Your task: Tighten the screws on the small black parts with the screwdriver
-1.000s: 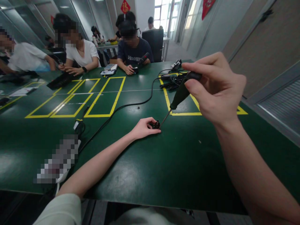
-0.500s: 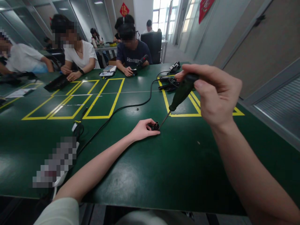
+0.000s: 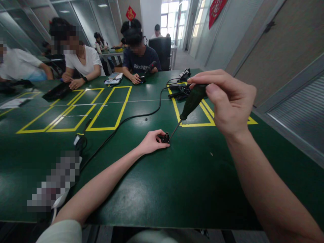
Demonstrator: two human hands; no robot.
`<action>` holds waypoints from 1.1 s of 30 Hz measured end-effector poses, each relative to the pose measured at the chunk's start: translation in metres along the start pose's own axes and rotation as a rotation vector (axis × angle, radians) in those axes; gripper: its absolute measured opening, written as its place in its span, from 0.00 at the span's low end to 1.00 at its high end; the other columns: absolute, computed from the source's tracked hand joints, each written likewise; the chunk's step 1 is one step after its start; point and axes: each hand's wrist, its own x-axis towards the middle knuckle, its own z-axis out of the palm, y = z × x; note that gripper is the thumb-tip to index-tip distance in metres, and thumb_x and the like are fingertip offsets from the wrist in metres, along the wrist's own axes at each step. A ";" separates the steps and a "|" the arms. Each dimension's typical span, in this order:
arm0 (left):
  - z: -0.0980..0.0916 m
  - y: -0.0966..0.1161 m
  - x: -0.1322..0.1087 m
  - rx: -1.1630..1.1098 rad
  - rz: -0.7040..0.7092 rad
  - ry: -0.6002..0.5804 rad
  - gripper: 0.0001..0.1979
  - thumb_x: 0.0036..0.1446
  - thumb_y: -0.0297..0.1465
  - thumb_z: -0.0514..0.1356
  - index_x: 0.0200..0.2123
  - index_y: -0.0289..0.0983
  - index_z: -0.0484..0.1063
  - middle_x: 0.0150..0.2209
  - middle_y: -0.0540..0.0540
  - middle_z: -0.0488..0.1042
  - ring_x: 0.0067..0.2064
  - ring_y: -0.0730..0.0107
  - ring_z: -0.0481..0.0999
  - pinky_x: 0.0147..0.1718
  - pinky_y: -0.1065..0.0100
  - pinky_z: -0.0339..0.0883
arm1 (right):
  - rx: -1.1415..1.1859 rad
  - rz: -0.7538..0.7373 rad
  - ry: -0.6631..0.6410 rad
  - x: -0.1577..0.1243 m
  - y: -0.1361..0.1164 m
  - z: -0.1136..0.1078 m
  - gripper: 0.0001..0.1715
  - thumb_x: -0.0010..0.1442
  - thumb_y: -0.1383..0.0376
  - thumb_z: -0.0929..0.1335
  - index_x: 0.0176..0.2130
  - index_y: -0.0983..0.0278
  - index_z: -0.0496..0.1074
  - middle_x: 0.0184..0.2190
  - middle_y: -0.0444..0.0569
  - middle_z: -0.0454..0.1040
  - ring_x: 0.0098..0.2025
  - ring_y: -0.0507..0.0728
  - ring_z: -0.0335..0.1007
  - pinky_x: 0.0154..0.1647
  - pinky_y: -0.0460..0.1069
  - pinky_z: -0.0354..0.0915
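Pinching a small black part (image 3: 165, 138) just right of the frame's centre, the left hand (image 3: 152, 141) rests on the green table (image 3: 177, 192). Right of it, the right hand (image 3: 231, 104) grips a dark green screwdriver (image 3: 191, 104) by its handle, the shaft slanting down-left to the part; whether the tip touches cannot be told. A red diamond sign (image 3: 131, 13) at the upper centre reads "福". Lettering on a co-worker's navy shirt (image 3: 141, 60) is too blurred to read surely, as is the character on the red hanging (image 3: 217, 11), upper right. Pixelation covers the power strip (image 3: 57, 179), lower left.
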 end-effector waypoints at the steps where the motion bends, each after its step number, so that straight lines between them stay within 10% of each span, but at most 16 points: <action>1: 0.000 0.000 0.000 0.005 0.003 0.006 0.17 0.44 0.33 0.75 0.36 0.34 0.76 0.37 0.47 0.79 0.30 0.74 0.73 0.32 0.71 0.68 | -0.017 -0.004 0.006 0.000 0.001 0.000 0.11 0.66 0.63 0.70 0.45 0.51 0.84 0.43 0.46 0.82 0.46 0.59 0.80 0.47 0.57 0.78; 12: 0.001 -0.001 -0.001 0.007 0.013 0.011 0.17 0.45 0.33 0.75 0.35 0.35 0.75 0.35 0.49 0.78 0.30 0.74 0.73 0.32 0.70 0.68 | -0.070 0.109 -0.066 -0.009 0.000 -0.010 0.16 0.68 0.63 0.68 0.53 0.51 0.80 0.49 0.45 0.83 0.51 0.61 0.81 0.51 0.60 0.79; 20: 0.002 -0.003 0.000 0.006 0.022 0.006 0.17 0.45 0.34 0.75 0.35 0.35 0.75 0.35 0.48 0.78 0.30 0.73 0.73 0.32 0.70 0.67 | -0.214 0.016 -0.060 -0.015 0.006 -0.019 0.23 0.61 0.62 0.74 0.56 0.48 0.78 0.44 0.47 0.79 0.39 0.56 0.74 0.36 0.52 0.75; 29: 0.003 -0.003 -0.001 0.015 0.022 0.000 0.16 0.46 0.33 0.75 0.36 0.34 0.75 0.35 0.48 0.79 0.30 0.74 0.73 0.32 0.71 0.67 | -0.230 0.041 -0.136 -0.022 0.009 -0.022 0.24 0.68 0.63 0.68 0.62 0.49 0.72 0.51 0.44 0.81 0.50 0.58 0.80 0.56 0.59 0.77; 33: 0.003 -0.002 -0.001 0.020 0.029 0.000 0.16 0.46 0.32 0.75 0.36 0.34 0.75 0.35 0.48 0.79 0.30 0.74 0.73 0.32 0.71 0.68 | -0.246 0.010 -0.066 -0.018 0.004 -0.019 0.19 0.64 0.61 0.72 0.55 0.50 0.77 0.50 0.48 0.78 0.51 0.60 0.78 0.48 0.57 0.80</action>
